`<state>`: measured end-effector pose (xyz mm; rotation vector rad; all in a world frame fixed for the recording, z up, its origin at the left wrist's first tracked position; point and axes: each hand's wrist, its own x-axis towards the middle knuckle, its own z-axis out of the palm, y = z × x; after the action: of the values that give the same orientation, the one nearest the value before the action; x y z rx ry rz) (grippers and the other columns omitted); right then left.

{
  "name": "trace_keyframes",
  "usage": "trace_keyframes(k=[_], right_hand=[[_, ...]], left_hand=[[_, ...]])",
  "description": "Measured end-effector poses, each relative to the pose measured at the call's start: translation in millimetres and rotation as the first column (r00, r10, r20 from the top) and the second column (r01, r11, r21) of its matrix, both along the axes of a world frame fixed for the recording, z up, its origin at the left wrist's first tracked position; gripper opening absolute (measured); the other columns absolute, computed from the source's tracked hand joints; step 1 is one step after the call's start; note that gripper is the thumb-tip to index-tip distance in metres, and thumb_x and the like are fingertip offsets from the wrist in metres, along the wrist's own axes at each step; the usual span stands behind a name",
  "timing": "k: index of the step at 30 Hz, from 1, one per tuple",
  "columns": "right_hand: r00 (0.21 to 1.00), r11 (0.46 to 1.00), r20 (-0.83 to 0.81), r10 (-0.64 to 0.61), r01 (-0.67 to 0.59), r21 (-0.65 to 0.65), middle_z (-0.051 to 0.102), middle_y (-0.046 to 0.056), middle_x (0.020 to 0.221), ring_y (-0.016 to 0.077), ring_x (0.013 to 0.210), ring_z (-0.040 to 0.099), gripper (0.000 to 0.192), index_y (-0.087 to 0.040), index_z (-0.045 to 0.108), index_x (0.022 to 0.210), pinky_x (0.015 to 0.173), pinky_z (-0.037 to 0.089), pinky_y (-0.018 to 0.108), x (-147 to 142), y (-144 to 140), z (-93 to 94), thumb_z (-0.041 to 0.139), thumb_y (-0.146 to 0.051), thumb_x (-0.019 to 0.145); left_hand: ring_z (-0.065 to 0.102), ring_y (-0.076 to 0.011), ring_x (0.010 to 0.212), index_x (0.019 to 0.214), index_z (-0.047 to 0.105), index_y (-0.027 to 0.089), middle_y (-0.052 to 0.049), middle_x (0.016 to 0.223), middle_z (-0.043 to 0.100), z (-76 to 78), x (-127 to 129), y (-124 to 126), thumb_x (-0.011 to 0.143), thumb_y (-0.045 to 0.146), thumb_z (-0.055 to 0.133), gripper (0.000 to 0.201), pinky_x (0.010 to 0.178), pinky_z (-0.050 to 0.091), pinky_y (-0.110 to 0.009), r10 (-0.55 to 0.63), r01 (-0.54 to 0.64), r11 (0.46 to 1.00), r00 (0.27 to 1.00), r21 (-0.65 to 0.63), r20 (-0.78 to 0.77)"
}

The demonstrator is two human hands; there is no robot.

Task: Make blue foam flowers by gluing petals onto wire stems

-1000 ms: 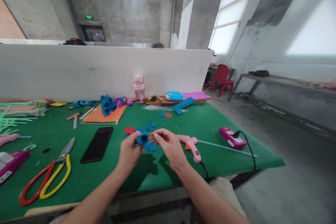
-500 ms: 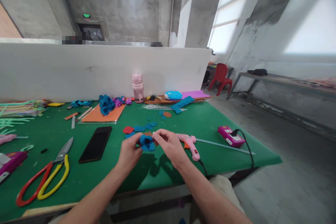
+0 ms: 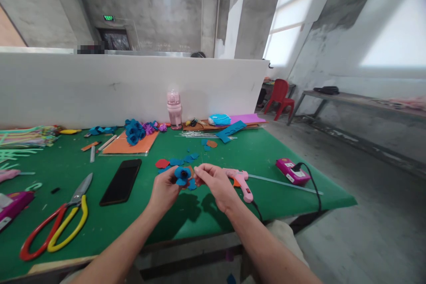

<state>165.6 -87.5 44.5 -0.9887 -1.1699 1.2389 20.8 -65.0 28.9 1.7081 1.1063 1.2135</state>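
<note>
My left hand is closed on a small blue flower with a dark centre, held just above the table. Close on its right, my right hand has its thumb and fingers pinched together; whatever may be in them is too small to make out. A narrow gap lies between these fingertips and the petals. Loose blue petal pieces and a red piece lie just beyond the flower. Beside my right hand rests a pink glue gun with a long clear glue stick in it.
On the green table, scissors and a black phone lie to the left. A purple power box sits at right. Finished blue flowers, orange sheets and a pink bottle line the white partition.
The flower has moved slightly left and up with my left hand and is tilted differently. The gap between it and my right fingertips has widened, showing a blue piece on the table behind.
</note>
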Motion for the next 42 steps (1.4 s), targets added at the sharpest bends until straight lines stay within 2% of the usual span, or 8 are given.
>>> trace_keyframes(k=[3,6,11,15,24,30,34,42], right_hand=[[0.999,1.0,-0.051,-0.004,0.004,0.0,0.055,-0.002,0.058,0.0085,0.053,0.049,0.025,-0.017,0.055,0.062,0.055,0.041,0.021,2,4,-3.7,0.057,-0.038,0.074],[0.996,0.996,0.088,-0.033,0.025,0.088,0.062,0.0,0.067,0.0105,0.059,0.054,0.017,-0.018,0.062,0.072,0.057,0.043,0.022,3,6,-9.9,0.057,-0.034,0.074],[0.945,0.977,0.294,0.143,-0.182,0.11,0.069,0.002,0.079,0.0133,0.065,0.058,0.025,-0.019,0.069,0.089,0.057,0.043,0.023,-1,3,-16.0,0.059,-0.036,0.074],[0.924,0.977,0.357,0.138,-0.186,0.104,0.067,0.001,0.068,0.0088,0.05,0.05,0.023,-0.017,0.071,0.08,0.049,0.038,0.02,-2,2,-15.5,0.057,-0.034,0.076],[0.946,0.99,0.324,-0.01,-0.035,0.134,0.065,0.0,0.063,0.0084,0.046,0.048,0.022,-0.017,0.07,0.074,0.046,0.038,0.019,-10,-1,-18.6,0.056,-0.033,0.077],[0.907,0.984,0.42,-0.025,-0.051,0.17,0.066,0.0,0.072,0.01,0.054,0.052,0.025,-0.018,0.067,0.083,0.05,0.038,0.02,11,12,-19.6,0.051,-0.037,0.079],[0.745,0.971,0.64,-0.191,0.048,0.233,0.063,-0.001,0.065,0.0122,0.057,0.052,0.022,-0.019,0.066,0.072,0.052,0.036,0.022,28,29,-24.7,0.05,-0.032,0.079],[0.417,0.946,0.878,-0.237,-0.106,0.306,0.066,0.004,0.075,0.0158,0.07,0.057,0.019,-0.019,0.063,0.069,0.062,0.034,0.025,5,40,-42.5,0.048,-0.017,0.08]], left_hand=[[0.057,-0.0129,0.05,0.062,0.061,0.016,0.001,0.054,0.061,6.7,1,-1,0.063,0.026,0.065,0.011,0.051,0.048,-0.023,0.04,-0.031,0.993,0.996,-0.117,0.078],[0.056,-0.0129,0.049,0.064,0.063,0.014,0.0,0.052,0.061,12.2,1,-1,0.061,0.029,0.069,0.016,0.052,0.048,-0.024,0.069,-0.036,0.979,0.984,-0.199,0.164],[0.055,-0.0103,0.049,0.066,0.062,0.012,-0.001,0.054,0.061,12.3,-3,3,0.06,0.029,0.073,0.021,0.05,0.047,-0.023,0.026,0.117,0.943,0.906,-0.31,0.423],[0.053,-0.0074,0.048,0.064,0.061,0.01,-0.002,0.06,0.063,15.4,-6,4,0.059,0.026,0.075,0.021,0.048,0.046,-0.021,0.028,0.202,0.9,0.857,-0.385,0.515],[0.055,-0.008,0.053,0.079,0.065,0.011,-0.005,0.073,0.067,15.4,-4,-1,0.061,0.024,0.074,0.024,0.053,0.047,-0.023,0.044,0.22,0.873,0.854,-0.435,0.519],[0.055,-0.0095,0.06,0.072,0.064,0.013,-0.003,0.069,0.066,17.4,-11,-1,0.065,0.027,0.07,0.017,0.058,0.044,-0.022,0.066,0.02,0.973,0.931,-0.23,0.358],[0.057,-0.0109,0.063,0.074,0.061,0.015,0.001,0.06,0.059,20.8,-19,0,0.072,0.028,0.064,0.013,0.066,0.046,-0.024,0.058,-0.038,0.997,0.933,-0.063,0.356],[0.039,-0.0049,0.043,0.081,0.051,0.019,0.005,0.057,0.05,17.0,-30,-1,0.078,0.03,0.056,0.013,0.04,0.029,-0.016,-0.058,0.091,0.995,0.88,-0.047,0.472]])
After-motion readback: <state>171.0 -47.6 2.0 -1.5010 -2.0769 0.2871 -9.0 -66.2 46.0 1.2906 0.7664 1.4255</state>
